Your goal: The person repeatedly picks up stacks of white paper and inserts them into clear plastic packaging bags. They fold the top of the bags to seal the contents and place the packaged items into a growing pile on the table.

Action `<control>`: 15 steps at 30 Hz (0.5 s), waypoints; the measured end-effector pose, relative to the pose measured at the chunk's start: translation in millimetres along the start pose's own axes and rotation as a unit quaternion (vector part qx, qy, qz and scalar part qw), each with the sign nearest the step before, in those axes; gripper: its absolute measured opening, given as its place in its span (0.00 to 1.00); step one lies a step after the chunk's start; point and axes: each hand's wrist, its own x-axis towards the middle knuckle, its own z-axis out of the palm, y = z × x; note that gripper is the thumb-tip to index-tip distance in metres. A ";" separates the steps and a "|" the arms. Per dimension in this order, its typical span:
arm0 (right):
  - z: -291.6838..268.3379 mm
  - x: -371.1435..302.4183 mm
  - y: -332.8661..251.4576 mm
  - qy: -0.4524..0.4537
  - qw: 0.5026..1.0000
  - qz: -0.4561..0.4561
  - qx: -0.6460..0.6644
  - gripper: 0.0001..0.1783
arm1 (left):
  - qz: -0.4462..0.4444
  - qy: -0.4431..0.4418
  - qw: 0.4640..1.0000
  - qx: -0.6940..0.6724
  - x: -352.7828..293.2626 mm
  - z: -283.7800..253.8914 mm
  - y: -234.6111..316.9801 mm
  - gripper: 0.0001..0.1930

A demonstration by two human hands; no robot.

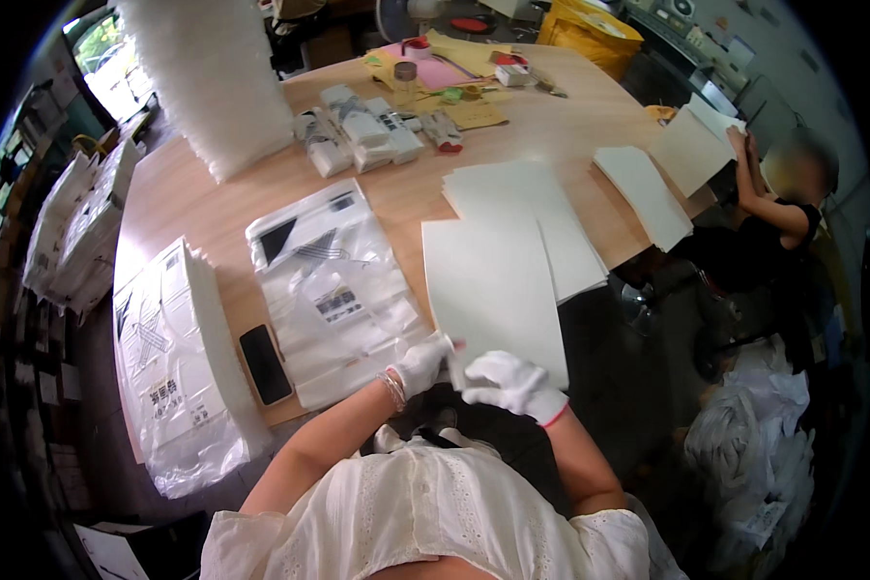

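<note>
Both my hands wear thin white gloves and meet at the near edge of a large white sheet (493,290). This sheet lies on top of a loose, slightly fanned stack of similar sheets (565,232). My left hand (421,365) pinches the sheet's near left side, its fingertips partly hidden. With curled fingers, my right hand (514,383) grips the near edge close to the corner. Just left of the sheets lies a flat pile of clear printed plastic bags (333,290), and my left wrist passes over its near corner.
A black phone (265,364) lies left of the bags, beside a tall wrapped stack (179,358). Farther back are small white packages (362,130) and a tall white foam-like block (203,87). On the right, a co-worker (788,193) handles sheets; a heap of plastic (754,445) stands below.
</note>
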 end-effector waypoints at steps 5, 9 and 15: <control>35.9 -78.0 79.4 0.262 0.762 0.405 0.433 0.23 | 0.039 0.038 0.905 0.421 -66.1 -3.1 34.9 0.27; 109.5 -11.3 21.6 0.267 0.741 0.306 0.536 0.31 | 0.352 0.149 0.557 0.737 -43.5 -21.1 -48.4 0.48; 99.8 7.0 -13.3 0.332 0.864 0.241 0.291 0.15 | 0.442 0.301 0.481 0.695 -110.2 -27.0 36.9 0.39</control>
